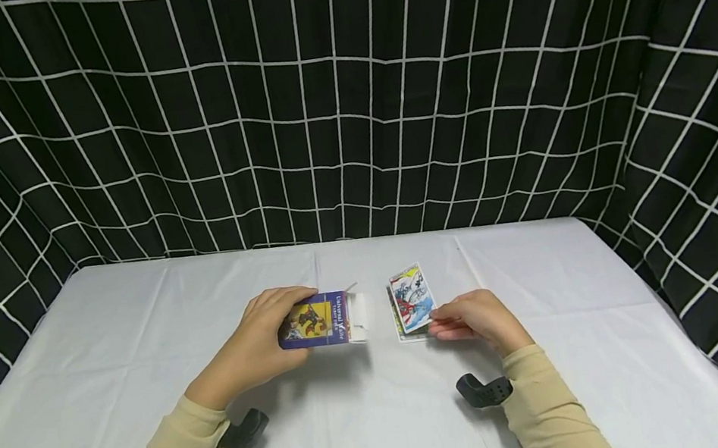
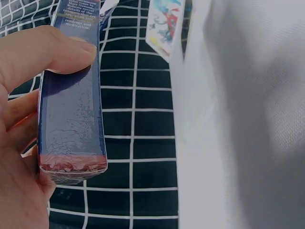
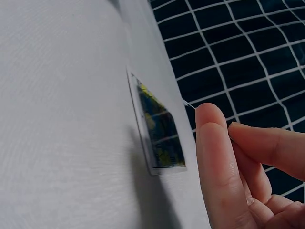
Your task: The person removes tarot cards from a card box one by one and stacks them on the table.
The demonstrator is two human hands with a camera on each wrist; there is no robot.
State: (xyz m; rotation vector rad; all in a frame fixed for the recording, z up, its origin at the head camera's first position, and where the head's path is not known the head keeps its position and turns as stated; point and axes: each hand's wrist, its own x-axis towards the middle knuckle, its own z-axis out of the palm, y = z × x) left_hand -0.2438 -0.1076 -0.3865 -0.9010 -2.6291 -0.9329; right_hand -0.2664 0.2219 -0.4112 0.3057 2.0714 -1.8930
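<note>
My left hand (image 1: 259, 345) grips a blue card box (image 1: 334, 319) labelled as a tarot set, a yellow picture on its face. White flaps (image 1: 357, 316) stand out from the box's right end. In the left wrist view the thumb presses along the narrow blue side (image 2: 74, 109), which is covered in wrinkled clear film. Between thumb and fingers, my right hand (image 1: 479, 318) pinches the lower corner of a picture card (image 1: 412, 297) in white, red and blue. Partly covered by it in the head view, a second card (image 3: 159, 129), dark with yellow patches, lies on the cloth.
A white cloth (image 1: 158, 313) with fold creases covers the table. Black curtains with a white grid (image 1: 324, 122) hang behind it and along both sides. Each wrist wears a dark band with a camera (image 1: 245, 430).
</note>
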